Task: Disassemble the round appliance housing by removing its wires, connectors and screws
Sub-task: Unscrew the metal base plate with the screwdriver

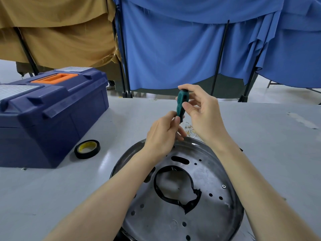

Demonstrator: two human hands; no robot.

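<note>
Head view looks down on a grey table [260, 136]. At its left stands a closed dark blue toolbox [52, 108] with an orange handle, and a roll of black tape [87, 149] with a yellow core lies flat just in front of the box. Tan cloth [60, 32] and blue cloth [173, 49] hang on black frames behind the table. A small heap of loose wire bits [190, 130] lies on the table just beyond the housing, partly screened by both hands.

The round metal housing [208, 180] rests flat at the lower centre. Its perforated face is up, and one screw [224, 186] shows near its right side. Both forearms cross over it and cover parts of its left and right rim. Torn black trim [192, 204] lines the large central opening. The bottom edge of the picture cuts off the housing's near side.

The right hand [203, 115] curls its fingers and thumb round the upper part of a green and black screwdriver [181, 105]. The left hand [161, 134] pinches the lower end of the handle. The shaft and tip are hidden behind the left hand. The screwdriver stands nearly upright above the housing's far rim, handle end up and leaning slightly right.
</note>
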